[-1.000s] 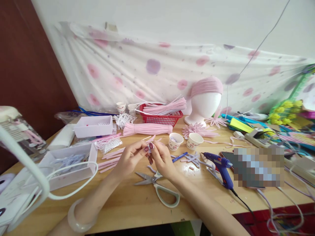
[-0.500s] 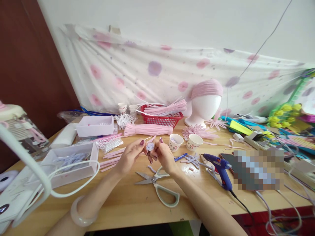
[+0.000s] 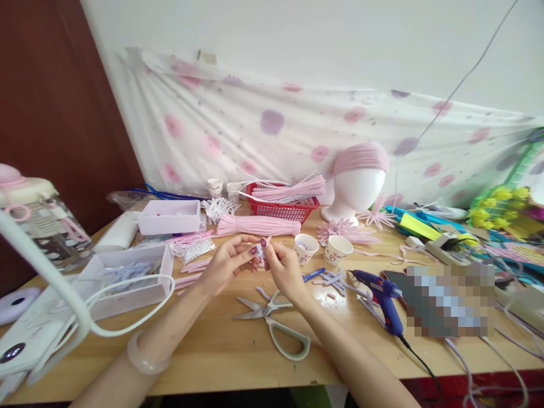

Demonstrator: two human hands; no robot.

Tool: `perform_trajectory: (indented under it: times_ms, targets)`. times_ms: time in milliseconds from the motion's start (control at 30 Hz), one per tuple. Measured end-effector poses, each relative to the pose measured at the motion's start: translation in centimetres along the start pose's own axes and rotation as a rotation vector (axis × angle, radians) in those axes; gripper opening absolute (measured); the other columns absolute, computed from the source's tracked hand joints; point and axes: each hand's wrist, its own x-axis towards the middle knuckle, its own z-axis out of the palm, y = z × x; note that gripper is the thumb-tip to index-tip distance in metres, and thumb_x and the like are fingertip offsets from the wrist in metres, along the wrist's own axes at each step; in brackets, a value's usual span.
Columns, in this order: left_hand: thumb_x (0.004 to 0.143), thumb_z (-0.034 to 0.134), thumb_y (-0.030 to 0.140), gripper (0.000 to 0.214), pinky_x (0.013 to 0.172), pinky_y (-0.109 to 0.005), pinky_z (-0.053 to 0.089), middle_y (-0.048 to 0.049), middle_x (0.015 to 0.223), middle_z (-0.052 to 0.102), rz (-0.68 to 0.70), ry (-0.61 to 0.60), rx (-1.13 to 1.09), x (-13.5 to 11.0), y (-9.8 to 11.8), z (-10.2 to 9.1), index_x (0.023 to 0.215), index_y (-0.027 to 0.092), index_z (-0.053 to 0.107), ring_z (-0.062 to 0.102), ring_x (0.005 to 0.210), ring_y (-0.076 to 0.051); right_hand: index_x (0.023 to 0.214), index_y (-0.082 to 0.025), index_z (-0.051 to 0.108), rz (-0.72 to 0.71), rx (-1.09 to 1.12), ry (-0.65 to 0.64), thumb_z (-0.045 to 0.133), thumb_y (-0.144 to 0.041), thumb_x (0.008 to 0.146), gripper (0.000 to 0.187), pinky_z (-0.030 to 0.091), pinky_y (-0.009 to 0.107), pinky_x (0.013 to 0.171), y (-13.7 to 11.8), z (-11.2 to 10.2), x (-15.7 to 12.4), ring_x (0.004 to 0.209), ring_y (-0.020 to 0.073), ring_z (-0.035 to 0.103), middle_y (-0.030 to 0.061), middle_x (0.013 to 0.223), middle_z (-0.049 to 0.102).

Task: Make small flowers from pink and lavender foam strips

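My left hand (image 3: 229, 262) and my right hand (image 3: 281, 265) meet above the middle of the table, fingertips pinched together. Between them they hold a small pale lilac flower (image 3: 260, 256) that looks made of pipe cleaner, mostly covered by the fingers. Below my hands lie open scissors (image 3: 266, 310) with pale green handles, near a short lilac pipe cleaner piece (image 3: 262, 293). Two paper cups (image 3: 306, 255) stand just beyond my right hand, the left one with lilac bits inside. A blue pen (image 3: 313, 275) and cut lilac pieces (image 3: 334, 280) rest to the right.
A blue glue gun (image 3: 380, 294) lies right, beside a phone (image 3: 397, 280). Behind are a pink pipe cleaner bundle (image 3: 257, 225), a red basket (image 3: 283, 209) and a foam head (image 3: 356, 190). A white box (image 3: 127, 297) and a curved lamp arm (image 3: 46, 266) are at the left.
My fingers have closed further over the lilac flower, which showed plainly before and is now mostly covered. My left fingertips have come nearer the right ones. The camera view has shifted slightly.
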Motion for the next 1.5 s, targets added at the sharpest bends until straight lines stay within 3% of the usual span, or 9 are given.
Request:
perform_trajectory:
  times_ms: [100, 300, 467, 600, 700, 1200, 1267, 1400, 1500]
  targets:
    - [0.063, 0.088, 0.027, 0.042, 0.06, -0.02, 0.058, -0.004, 0.07, 0.075, -0.081, -0.043, -0.072, 0.2, -0.2, -0.1, 0.097, 0.012, 0.07, 0.069, 0.061, -0.012, 0.061, -0.021, 0.036, -0.025, -0.072, 0.07, 0.042, -0.044, 0.095, 0.041, 0.028, 0.025, 0.052, 0.2, -0.1, 0.0, 0.052, 0.0113, 0.034, -0.0042, 0.055, 0.037]
    - [0.079, 0.07, 0.004, 0.005, 0.056, -0.013, 0.058, -0.0058, 0.069, 0.076, -0.23, 0.081, -0.26, 0.6, -0.3, -1.0, 0.078, 0.009, 0.071, 0.071, 0.057, -0.01, 0.072, -0.022, 0.04, -0.121, -0.173, -0.03, 0.034, -0.034, 0.098, 0.029, 0.034, 0.027, 0.061, 0.4, -0.7, 0.1, 0.061, 0.0149, 0.043, -0.0002, 0.066, 0.047]
    - [0.081, 0.06, -0.002, 0.016, 0.05, -0.01, 0.055, -0.0024, 0.06, 0.072, -0.265, 0.057, -0.307, 0.4, 0.3, -2.0, 0.077, 0.01, 0.07, 0.067, 0.051, -0.007, 0.077, -0.02, 0.05, -0.125, 0.08, -0.148, 0.047, -0.039, 0.095, 0.026, 0.035, 0.026, 0.057, 0.1, -1.3, 0.3, 0.06, 0.0135, 0.043, -0.001, 0.066, 0.048]
    - [0.078, 0.067, 0.0, 0.011, 0.049, -0.011, 0.056, -0.0029, 0.059, 0.071, -0.276, 0.013, -0.311, 0.3, 0.6, -2.1, 0.075, 0.009, 0.071, 0.068, 0.051, -0.009, 0.073, -0.019, 0.055, 0.039, 0.306, -0.085, 0.067, -0.051, 0.08, 0.035, 0.032, 0.023, 0.049, 0.1, -1.3, 0.6, 0.051, 0.0102, 0.039, -0.0029, 0.059, 0.05]
    - [0.074, 0.075, 0.002, 0.009, 0.052, -0.012, 0.058, -0.0048, 0.065, 0.074, -0.264, -0.005, -0.309, 0.3, 0.4, -1.9, 0.072, 0.01, 0.07, 0.071, 0.056, -0.01, 0.064, -0.019, 0.052, 0.089, 0.325, -0.023, 0.072, -0.056, 0.071, 0.043, 0.032, 0.022, 0.046, 0.2, -1.3, 1.0, 0.048, 0.009, 0.038, -0.0042, 0.053, 0.048]
    - [0.049, 0.094, 0.019, 0.028, 0.047, -0.008, 0.052, -0.0018, 0.057, 0.073, -0.174, -0.046, -0.262, 0.1, -0.3, -1.3, 0.065, 0.011, 0.072, 0.067, 0.047, -0.007, 0.07, -0.019, 0.054, -0.036, 0.172, 0.044, 0.065, -0.055, 0.082, 0.039, 0.043, 0.023, 0.05, 0.8, -1.8, 0.9, 0.049, 0.0125, 0.055, -0.0007, 0.055, 0.059]
    - [0.051, 0.094, 0.021, 0.028, 0.047, -0.008, 0.052, -0.0013, 0.056, 0.072, -0.17, -0.054, -0.244, 0.1, -0.3, -1.2, 0.066, 0.012, 0.072, 0.066, 0.047, -0.007, 0.069, -0.019, 0.053, 0.008, 0.229, -0.001, 0.066, -0.058, 0.08, 0.043, 0.044, 0.023, 0.05, 0.5, -1.9, 1.0, 0.05, 0.0125, 0.057, -0.0008, 0.056, 0.059]
    - [0.052, 0.094, 0.026, 0.031, 0.048, -0.011, 0.052, -0.0029, 0.058, 0.073, -0.171, -0.072, -0.188, 0.0, -0.3, -1.1, 0.071, 0.011, 0.074, 0.065, 0.047, -0.008, 0.061, -0.019, 0.049, 0.139, 0.431, -0.247, 0.057, -0.069, 0.08, 0.054, 0.044, 0.023, 0.044, -0.1, -1.9, 1.1, 0.045, 0.0114, 0.054, -0.0026, 0.053, 0.052]
    - [0.052, 0.093, 0.027, 0.031, 0.048, -0.012, 0.051, -0.0037, 0.057, 0.073, -0.182, -0.082, -0.136, -0.1, -0.2, -1.1, 0.073, 0.012, 0.076, 0.066, 0.048, -0.009, 0.062, -0.018, 0.055, 0.134, 0.46, -0.298, 0.056, -0.068, 0.081, 0.054, 0.041, 0.022, 0.041, -0.3, -2.1, 1.2, 0.043, 0.0103, 0.049, -0.0025, 0.051, 0.051]
